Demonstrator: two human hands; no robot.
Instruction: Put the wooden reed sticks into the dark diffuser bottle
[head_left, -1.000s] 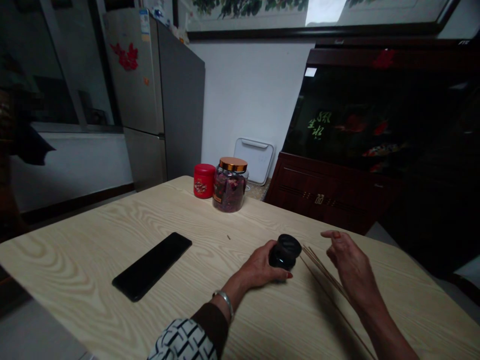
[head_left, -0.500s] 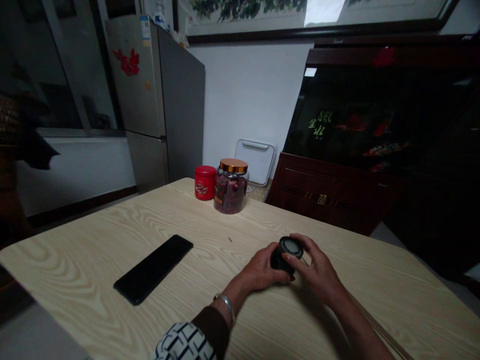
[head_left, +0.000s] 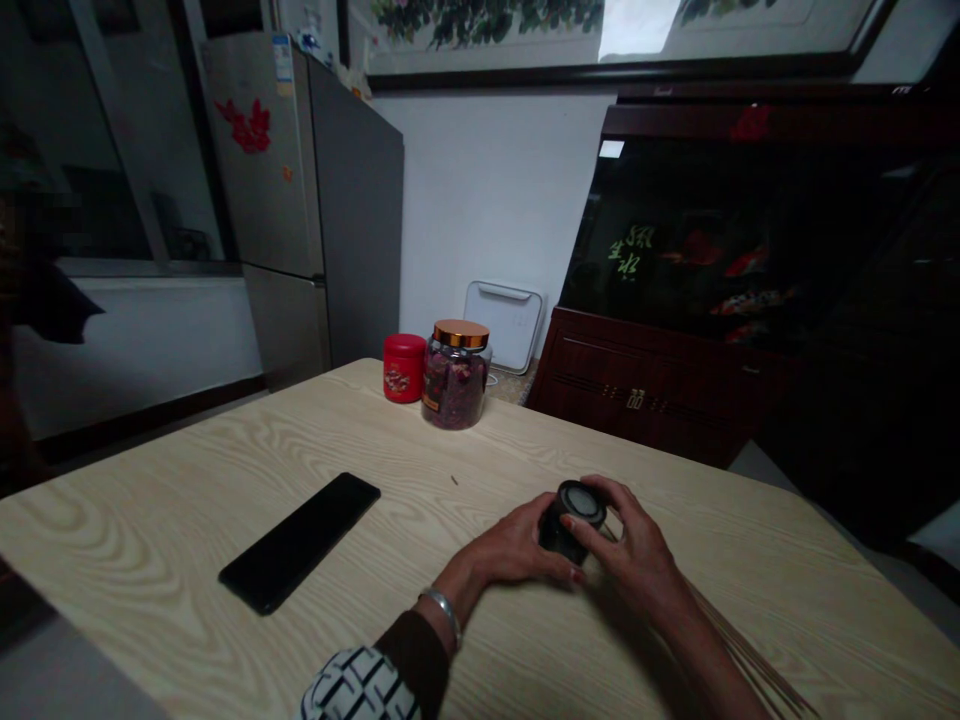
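A small black round container (head_left: 564, 532) with a grey disc on its top is between my two hands, over the right part of the table. My left hand (head_left: 517, 542) wraps around its lower body, the thumb in front. With thumb and fingers, my right hand (head_left: 634, 545) grips the rim of its round top (head_left: 581, 498). Whether the top is loose or fixed I cannot tell. Several thin brown sticks (head_left: 750, 655) lie on the table beside my right forearm and partly under it.
A black phone-like slab (head_left: 300, 542) lies at the left on the wood-grain table (head_left: 420, 590). Near the far edge stand a red canister (head_left: 404, 370) and a glass jar (head_left: 454, 385) with a copper-coloured lid and dark red contents. A tiny brown bit (head_left: 454, 481) lies mid-table.
The whole view has shifted slightly, so everything sits a little further left. Both hands keep their hold on the black container, which looks slightly lower.
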